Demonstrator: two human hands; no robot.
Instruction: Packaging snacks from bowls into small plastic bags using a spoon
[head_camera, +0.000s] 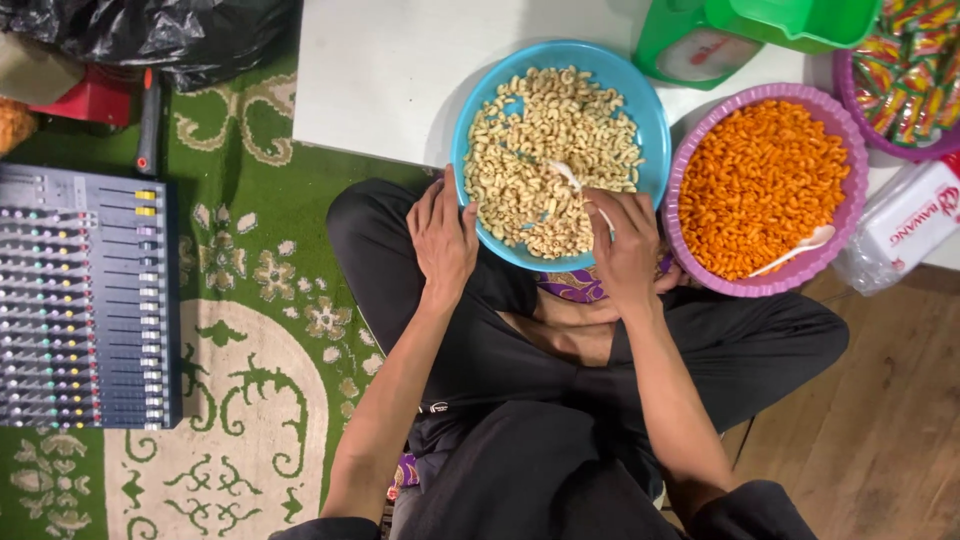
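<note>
White table (380, 90) edge, left hand (443, 238) flat on blue bowl (480, 100) rim, right hand (625, 250) clenched around white spoon (575, 182).

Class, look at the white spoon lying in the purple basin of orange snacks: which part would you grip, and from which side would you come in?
Grip the white spoon by its broad upper end near the purple basin's right rim, probably from the right and above. That end rests clear on top of the orange snacks, while the lower end lies toward the basin's near wall, leaving less room for fingers.
</note>
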